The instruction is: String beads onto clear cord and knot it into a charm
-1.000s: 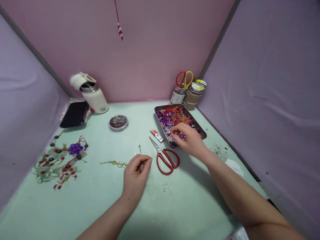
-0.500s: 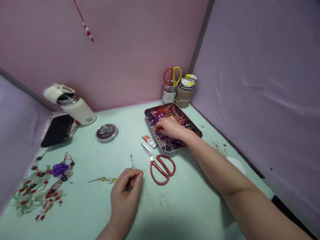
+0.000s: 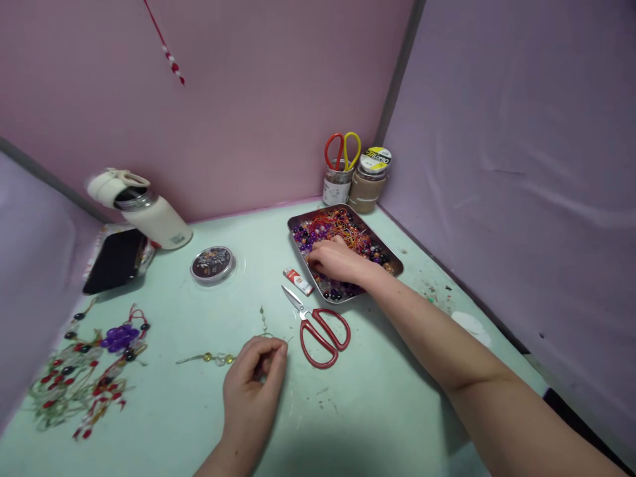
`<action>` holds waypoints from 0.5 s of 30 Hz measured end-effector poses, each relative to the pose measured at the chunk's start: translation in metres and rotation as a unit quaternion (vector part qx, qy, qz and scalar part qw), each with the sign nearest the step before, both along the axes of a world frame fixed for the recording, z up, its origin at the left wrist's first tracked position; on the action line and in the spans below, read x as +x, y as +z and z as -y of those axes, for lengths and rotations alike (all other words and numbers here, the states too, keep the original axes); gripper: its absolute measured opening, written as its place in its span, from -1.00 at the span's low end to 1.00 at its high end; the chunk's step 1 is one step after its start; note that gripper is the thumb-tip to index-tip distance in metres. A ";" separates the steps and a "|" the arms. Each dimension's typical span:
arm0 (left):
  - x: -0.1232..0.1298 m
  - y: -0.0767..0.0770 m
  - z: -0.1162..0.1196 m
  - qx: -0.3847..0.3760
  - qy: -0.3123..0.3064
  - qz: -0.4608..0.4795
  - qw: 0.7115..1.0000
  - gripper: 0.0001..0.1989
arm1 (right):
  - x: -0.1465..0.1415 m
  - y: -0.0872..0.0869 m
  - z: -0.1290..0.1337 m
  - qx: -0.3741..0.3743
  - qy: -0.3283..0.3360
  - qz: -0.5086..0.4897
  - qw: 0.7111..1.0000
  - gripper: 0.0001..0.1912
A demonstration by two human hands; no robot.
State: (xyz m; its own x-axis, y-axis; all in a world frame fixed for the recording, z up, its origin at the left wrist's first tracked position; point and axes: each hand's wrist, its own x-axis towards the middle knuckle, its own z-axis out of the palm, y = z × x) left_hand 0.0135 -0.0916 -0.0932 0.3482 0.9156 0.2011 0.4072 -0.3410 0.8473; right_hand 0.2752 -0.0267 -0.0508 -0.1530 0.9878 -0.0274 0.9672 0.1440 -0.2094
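Observation:
My left hand (image 3: 256, 377) rests near the middle of the table, thumb and forefinger pinched on a thin cord of a beaded string (image 3: 216, 358). Yellow and clear beads of that string lie on the table left of the hand, and a thin strand with small beads (image 3: 264, 321) runs out beyond the fingers. My right hand (image 3: 335, 258) reaches into a metal tray (image 3: 350, 299) of purple, black, clear and orange beads (image 3: 335, 291). Its fingers are bent down among the beads; their tips are hidden, so whether they hold a bead does not show.
Red-handled scissors (image 3: 318, 334) and a lighter (image 3: 299, 281) lie between the hands. A round container (image 3: 212, 264), a white bottle (image 3: 159, 218) and a phone (image 3: 114, 260) are at the left. Finished beaded cords (image 3: 119, 338) lie front left. Jars (image 3: 368, 189) stand behind the tray.
My right hand has shifted slightly left and down within the bead tray. My left hand keeps its pinch; the whole view has moved very slightly.

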 end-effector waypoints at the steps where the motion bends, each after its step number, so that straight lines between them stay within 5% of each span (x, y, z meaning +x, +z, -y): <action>1: 0.000 0.000 0.000 0.000 0.000 -0.001 1.000 -0.87 | -0.001 -0.001 0.000 -0.001 -0.001 0.007 1.000 -0.77; 15: 0.003 0.004 -0.001 0.008 -0.002 -0.010 1.000 -0.85 | 0.008 -0.005 -0.001 -0.004 -0.025 0.047 0.999 -0.86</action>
State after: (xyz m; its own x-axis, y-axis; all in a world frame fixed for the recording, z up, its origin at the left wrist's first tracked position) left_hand 0.0161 -0.0904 -0.0890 0.3568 0.9107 0.2082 0.4229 -0.3562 0.8332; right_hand 0.2835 -0.0256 -0.0558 -0.0994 0.9939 -0.0469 0.9887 0.0933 -0.1177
